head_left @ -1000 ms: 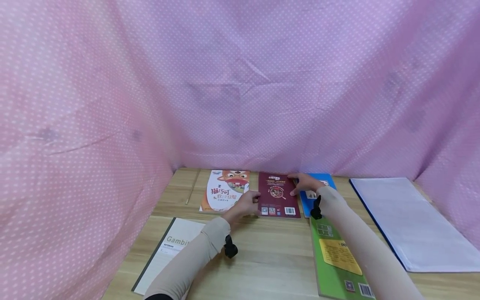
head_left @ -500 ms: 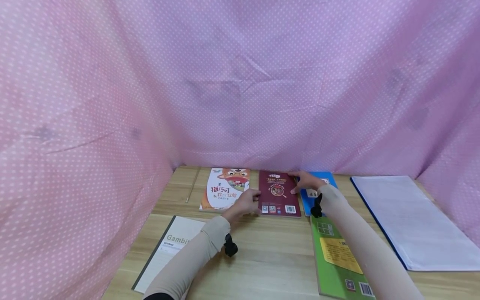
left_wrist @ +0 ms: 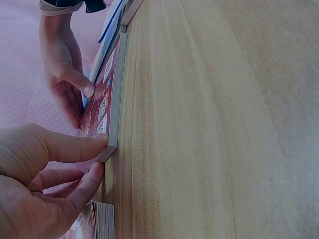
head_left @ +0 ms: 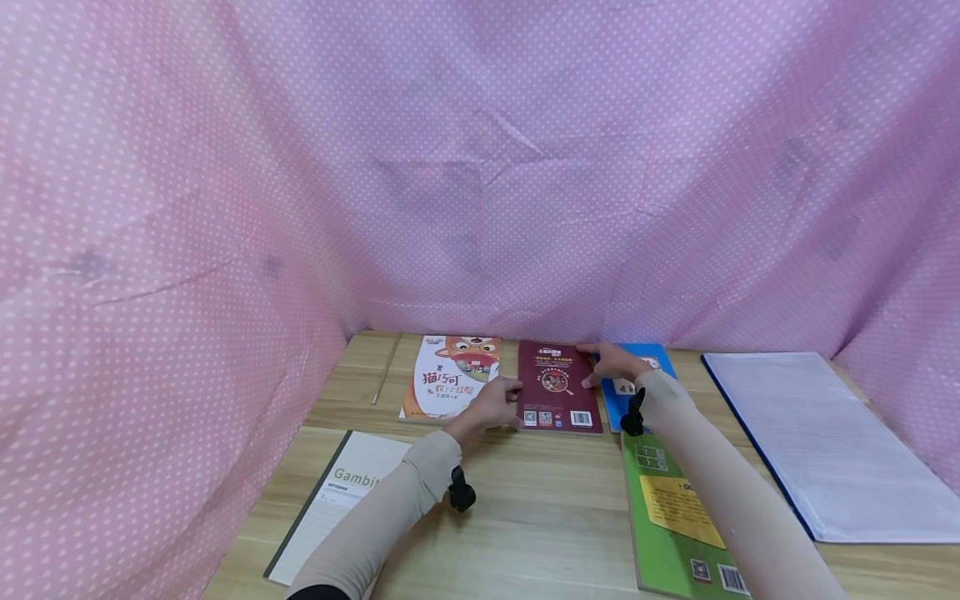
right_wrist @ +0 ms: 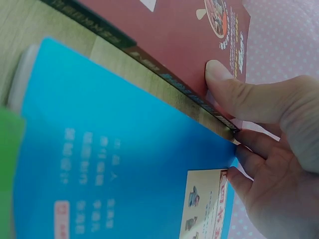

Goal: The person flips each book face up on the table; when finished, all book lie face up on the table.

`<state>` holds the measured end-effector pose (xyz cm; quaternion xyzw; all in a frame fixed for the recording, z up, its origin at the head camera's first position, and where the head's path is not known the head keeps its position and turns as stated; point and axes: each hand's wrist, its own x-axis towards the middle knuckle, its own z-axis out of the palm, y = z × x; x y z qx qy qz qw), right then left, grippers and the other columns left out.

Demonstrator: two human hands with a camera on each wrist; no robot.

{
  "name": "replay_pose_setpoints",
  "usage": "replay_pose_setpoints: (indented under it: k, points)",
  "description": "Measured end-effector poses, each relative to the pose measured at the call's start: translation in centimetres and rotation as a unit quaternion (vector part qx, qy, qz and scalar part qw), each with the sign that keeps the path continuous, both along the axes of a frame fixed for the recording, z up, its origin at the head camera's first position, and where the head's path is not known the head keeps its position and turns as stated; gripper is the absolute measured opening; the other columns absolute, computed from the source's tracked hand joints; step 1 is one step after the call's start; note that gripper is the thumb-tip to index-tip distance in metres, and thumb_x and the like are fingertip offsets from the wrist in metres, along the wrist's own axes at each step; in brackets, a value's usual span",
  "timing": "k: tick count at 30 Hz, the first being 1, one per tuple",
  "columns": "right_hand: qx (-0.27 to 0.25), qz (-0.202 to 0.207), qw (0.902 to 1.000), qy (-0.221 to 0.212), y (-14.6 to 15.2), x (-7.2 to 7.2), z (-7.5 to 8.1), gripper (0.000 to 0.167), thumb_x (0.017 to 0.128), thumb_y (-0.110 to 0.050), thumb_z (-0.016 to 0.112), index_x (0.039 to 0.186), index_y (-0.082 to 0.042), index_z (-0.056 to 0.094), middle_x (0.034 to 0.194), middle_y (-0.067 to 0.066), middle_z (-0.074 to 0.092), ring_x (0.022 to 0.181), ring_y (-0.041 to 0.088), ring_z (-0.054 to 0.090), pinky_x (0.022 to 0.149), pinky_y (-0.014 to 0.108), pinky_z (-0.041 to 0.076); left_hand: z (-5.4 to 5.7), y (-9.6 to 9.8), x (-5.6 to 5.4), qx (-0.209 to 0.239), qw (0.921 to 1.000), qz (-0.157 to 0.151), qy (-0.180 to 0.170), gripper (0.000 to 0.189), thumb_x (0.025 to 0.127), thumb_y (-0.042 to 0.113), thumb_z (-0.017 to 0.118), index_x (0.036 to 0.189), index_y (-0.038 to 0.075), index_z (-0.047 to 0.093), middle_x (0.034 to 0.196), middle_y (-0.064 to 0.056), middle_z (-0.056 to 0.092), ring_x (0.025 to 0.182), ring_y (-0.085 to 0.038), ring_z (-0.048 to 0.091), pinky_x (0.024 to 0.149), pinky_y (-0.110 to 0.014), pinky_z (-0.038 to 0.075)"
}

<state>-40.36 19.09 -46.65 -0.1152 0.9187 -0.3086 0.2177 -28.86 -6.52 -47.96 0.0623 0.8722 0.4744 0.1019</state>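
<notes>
Head view: I see maroon book (head_left: 557,390) on table (head_left: 540,521), toward one o'clock. Left hand (head_left: 491,406) pinches its eight-o'clock corner; right hand (head_left: 615,365) grips two-o'clock edge. Blue book (head_left: 617,407) just beside, three o'clock.

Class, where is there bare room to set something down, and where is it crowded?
The widest free patch of table lies in front of the maroon book, between the left forearm and the green book. A smaller one separates the blue book and white folder. Crowded: around the maroon book, left hand and right hand at its sides.
</notes>
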Motion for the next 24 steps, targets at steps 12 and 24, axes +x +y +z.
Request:
replay_pose_setpoints:
  k: [12, 24]
  points:
    - [-0.023, 0.000, 0.9997, 0.006, 0.30, 0.16, -0.04, 0.084, 0.087, -0.010, 0.079, 0.159, -0.009, 0.035, 0.162, 0.032, 0.025, 0.149, 0.053, 0.023, 0.122, 0.066, 0.024, 0.19, 0.06, -0.09, -0.013, 0.9999, -0.005, 0.005, 0.080, 0.069, -0.013, 0.085, 0.142, -0.007, 0.054, 0.135, -0.019, 0.060, 0.120, -0.032, 0.058, 0.110, -0.045, 0.050]
    - [-0.045, -0.009, 0.9989, 0.008, 0.01, 0.58, 0.10, 0.085, 0.087, -0.006, 0.077, 0.160, -0.011, 0.033, 0.162, 0.030, 0.026, 0.149, 0.054, 0.022, 0.121, 0.069, 0.022, 0.21, -0.02, -0.35, -0.027, 0.9996, -0.004, -0.002, 0.080, 0.071, -0.010, 0.085, 0.144, -0.004, 0.053, 0.136, -0.018, 0.061, 0.122, -0.030, 0.058, 0.111, -0.044, 0.049]
